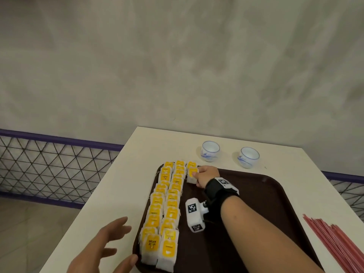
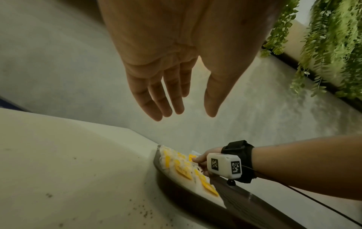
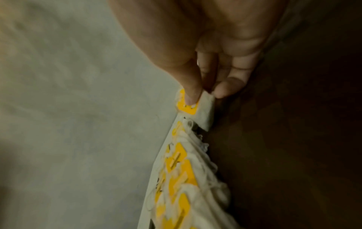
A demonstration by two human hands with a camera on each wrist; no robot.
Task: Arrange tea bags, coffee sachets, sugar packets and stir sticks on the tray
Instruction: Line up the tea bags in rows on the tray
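The dark brown plastic tray [image 1: 256, 194] looks smooth with a dull sheen. White paper tea bags [image 1: 171, 196] with yellow tags look matt and fibrous. Two white-and-blue ceramic cups [image 1: 210, 151] look glossy.

Likely a café: a white table [image 1: 122, 186] with teacups [image 1: 210, 151], a serving tray [image 1: 256, 194], and hanging greenery [image 2: 331, 43].

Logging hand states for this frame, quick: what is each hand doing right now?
Left hand: open, fingers spread, holding nothing, beside the tray.
Right hand: pinching a tea bag at the tray's far end.
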